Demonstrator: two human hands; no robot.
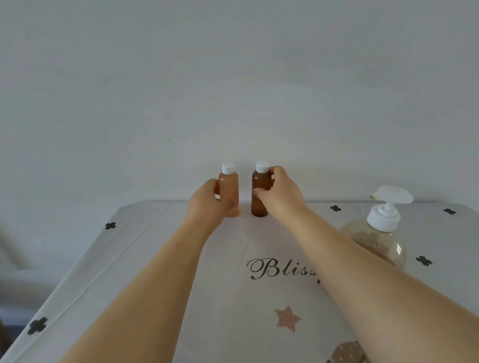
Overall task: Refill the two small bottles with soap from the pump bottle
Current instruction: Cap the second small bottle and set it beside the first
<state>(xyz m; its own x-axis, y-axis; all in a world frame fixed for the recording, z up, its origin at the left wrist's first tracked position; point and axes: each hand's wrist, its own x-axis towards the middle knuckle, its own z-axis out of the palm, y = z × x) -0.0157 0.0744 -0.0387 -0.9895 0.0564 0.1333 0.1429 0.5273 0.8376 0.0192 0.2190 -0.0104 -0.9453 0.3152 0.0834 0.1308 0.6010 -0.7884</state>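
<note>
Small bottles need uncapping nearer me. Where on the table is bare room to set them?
Free: the table between the forearms, from the light bottle and dark bottle down to the Bliss lettering, and left of the left hand. Crowded: right of the right hand, where the pump bottle stands.

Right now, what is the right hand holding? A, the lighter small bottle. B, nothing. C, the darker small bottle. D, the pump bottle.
C: the right hand curls round the darker bottle; the left hand holds the lighter bottle, and the pump bottle stands untouched.
</note>
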